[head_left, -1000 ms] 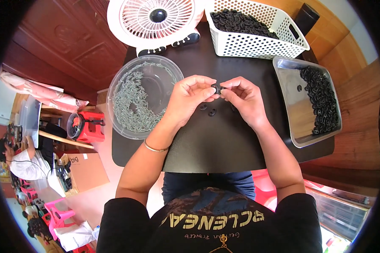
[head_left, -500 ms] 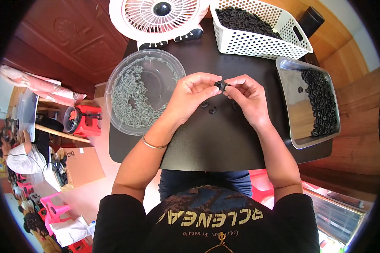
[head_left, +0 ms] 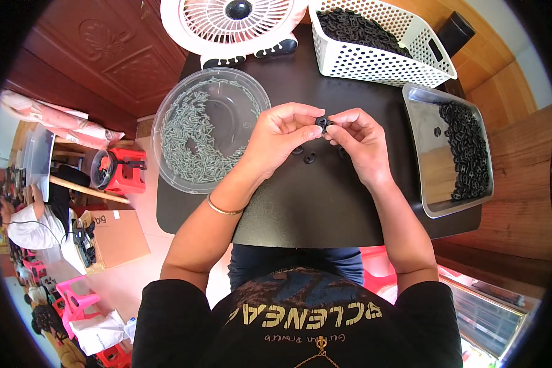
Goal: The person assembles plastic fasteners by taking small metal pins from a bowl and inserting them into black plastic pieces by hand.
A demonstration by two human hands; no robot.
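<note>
Holding a small black plastic piece between them, your two hands meet to the right of the clear round plastic bowl, which contains many slim grey-green pins. Your left hand is nearer the bowl, its thumb and fingers pinched narrow on the piece's left side; your right hand, farther from the bowl, grips the right side just as narrowly. The piece thus sits between both sets of fingertips, over the dark flat table. Compared with half a second ago, you keep nearly the same pose, but the piece's holed face shows more clearly. It looks short and rounded, with small openings; your fingertips hide its edges. Loose black pieces lie right of the bowl; farther right from it, a rectangular silvery metal tray contains more.
</note>
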